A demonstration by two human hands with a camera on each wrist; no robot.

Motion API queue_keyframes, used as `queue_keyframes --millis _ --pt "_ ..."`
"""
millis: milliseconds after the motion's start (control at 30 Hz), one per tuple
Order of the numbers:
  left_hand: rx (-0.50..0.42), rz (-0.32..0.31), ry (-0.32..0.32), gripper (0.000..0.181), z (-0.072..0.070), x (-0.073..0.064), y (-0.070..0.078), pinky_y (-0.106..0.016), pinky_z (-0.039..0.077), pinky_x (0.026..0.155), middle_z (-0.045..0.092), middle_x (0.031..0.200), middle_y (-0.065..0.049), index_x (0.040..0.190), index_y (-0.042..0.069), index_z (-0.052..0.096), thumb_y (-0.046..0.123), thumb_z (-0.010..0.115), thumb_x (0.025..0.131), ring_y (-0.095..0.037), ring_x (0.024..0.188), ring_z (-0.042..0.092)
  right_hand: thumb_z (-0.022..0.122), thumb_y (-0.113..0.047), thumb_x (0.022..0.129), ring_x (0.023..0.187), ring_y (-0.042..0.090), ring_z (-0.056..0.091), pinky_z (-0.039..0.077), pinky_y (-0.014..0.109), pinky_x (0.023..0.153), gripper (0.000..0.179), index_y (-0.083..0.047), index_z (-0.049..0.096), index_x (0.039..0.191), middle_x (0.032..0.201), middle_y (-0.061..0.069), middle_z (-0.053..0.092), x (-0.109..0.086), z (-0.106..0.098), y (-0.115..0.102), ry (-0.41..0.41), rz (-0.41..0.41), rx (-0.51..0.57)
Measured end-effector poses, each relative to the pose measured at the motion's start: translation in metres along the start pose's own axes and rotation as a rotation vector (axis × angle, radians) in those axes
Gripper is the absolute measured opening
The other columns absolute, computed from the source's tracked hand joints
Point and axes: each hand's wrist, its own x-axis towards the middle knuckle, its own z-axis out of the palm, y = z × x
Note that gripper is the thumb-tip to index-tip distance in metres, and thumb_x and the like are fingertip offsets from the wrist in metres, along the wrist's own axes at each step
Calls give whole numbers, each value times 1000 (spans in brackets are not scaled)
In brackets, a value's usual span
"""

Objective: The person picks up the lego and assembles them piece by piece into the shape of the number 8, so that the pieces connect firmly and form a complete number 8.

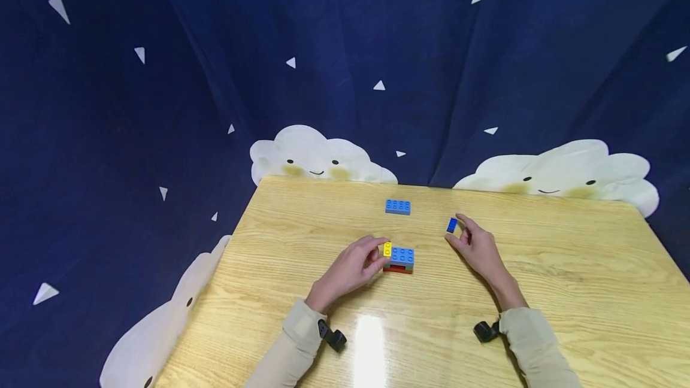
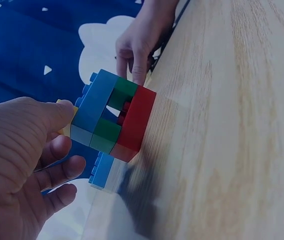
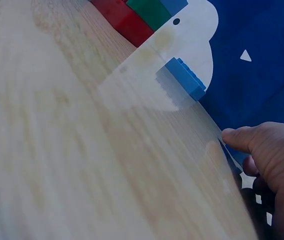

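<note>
In the head view my left hand [image 1: 353,263] pinches a small yellow brick [image 1: 387,249] between thumb and index finger. The yellow brick sits at the left end of a blue brick [image 1: 402,255] that tops a small stack. Green bricks [image 2: 106,135] stand under both ends of that blue brick, with a red brick [image 2: 136,122] at the bottom and a gap between the greens. My right hand [image 1: 480,251] holds a small dark blue brick [image 1: 451,225] at its ends, between thumb and index fingertips. In the right wrist view this brick is hidden behind the thumb.
Beyond the stack, another blue brick [image 1: 398,207] with two rows of studs lies on the wooden table [image 1: 582,268]. A dark blue curtain [image 1: 345,35] with white triangles and clouds hangs along the table's far and left edges.
</note>
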Motion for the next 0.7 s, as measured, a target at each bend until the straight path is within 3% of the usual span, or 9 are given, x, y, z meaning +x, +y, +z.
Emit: queue_keyframes --millis 267,700 --pt "-4 11 1 41 1 0 -1 -20 46 72 53 89 8 139 6 64 24 70 102 -5 77 48 79 -20 95 54 10 42 40 26 60 42 3 68 128 64 -3 50 0 2 2 -29 21 -11" --pt "-38 -3 -6 44 3 4 0 -22 48 76 54 89 6 140 2 62 20 72 101 -7 78 49 77 -24 97 53 11 42 40 28 58 43 4 67 129 63 -4 49 -1 0 0 -44 2 -45"
